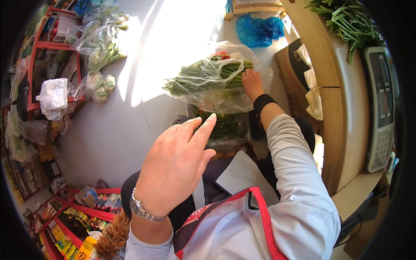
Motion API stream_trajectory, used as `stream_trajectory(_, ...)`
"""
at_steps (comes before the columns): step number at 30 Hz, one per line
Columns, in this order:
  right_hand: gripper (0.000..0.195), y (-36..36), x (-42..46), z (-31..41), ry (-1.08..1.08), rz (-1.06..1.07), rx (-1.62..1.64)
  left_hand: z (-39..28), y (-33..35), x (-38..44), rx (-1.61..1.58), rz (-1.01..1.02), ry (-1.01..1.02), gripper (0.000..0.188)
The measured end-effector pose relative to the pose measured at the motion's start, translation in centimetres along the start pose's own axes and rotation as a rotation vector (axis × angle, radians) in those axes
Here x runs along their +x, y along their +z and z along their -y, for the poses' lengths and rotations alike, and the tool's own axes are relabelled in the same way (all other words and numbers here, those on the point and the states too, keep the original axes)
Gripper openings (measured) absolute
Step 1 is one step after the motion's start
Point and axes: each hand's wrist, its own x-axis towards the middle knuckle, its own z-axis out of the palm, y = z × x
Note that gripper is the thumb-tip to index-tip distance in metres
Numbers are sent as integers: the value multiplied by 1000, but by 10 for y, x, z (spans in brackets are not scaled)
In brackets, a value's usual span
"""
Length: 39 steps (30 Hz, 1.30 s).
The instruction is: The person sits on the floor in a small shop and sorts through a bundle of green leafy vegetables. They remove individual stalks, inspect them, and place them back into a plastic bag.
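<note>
A bundle of long green-stemmed vegetables (227, 73) lies in a clear plastic bag (214, 99) before me. At the stem ends, the fingers of my right hand (253, 83) curl around some of the stems. My left hand (174, 156) is raised in front of my lap, nearer the camera, its fingers apart and nothing in it. Below the bag, partly behind my left hand, more dark leafy greens (224, 128) sit in a container whose sides are mostly hidden. Something red (222, 56) shows at the bundle's far edge.
A blue plastic bag (259, 31) lies on the floor beyond. To the right stand a wooden counter (331, 130) with a scale (381, 110) and a cardboard box (289, 68). Bagged vegetables (104, 48) and red-framed shelves (55, 45) line the left. Packaged goods (73, 217) fill a lower-left rack.
</note>
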Motion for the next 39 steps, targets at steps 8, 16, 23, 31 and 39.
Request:
stream_trajectory(8, 14, 1, 21, 4, -4, 249, 170, -1, 2, -1, 7, 3, 8, 54)
stream_trajectory(16, 24, -45, 63, -24, -163, 519, 187, 1, 1, -2, -6, -2, 5, 53)
stream_trajectory(23, 26, -23, 50, -20, -53, 284, 223, 2, 3, -3, 2, -2, -2, 53)
stream_trajectory(31, 41, -59, 65, -21, -153, 505, 325, -1, 5, -1, -5, -11, 10, 54)
stream_trajectory(39, 68, -70, 76, -50, -209, 533, 402, 1, 5, -7, -16, -15, 21, 55)
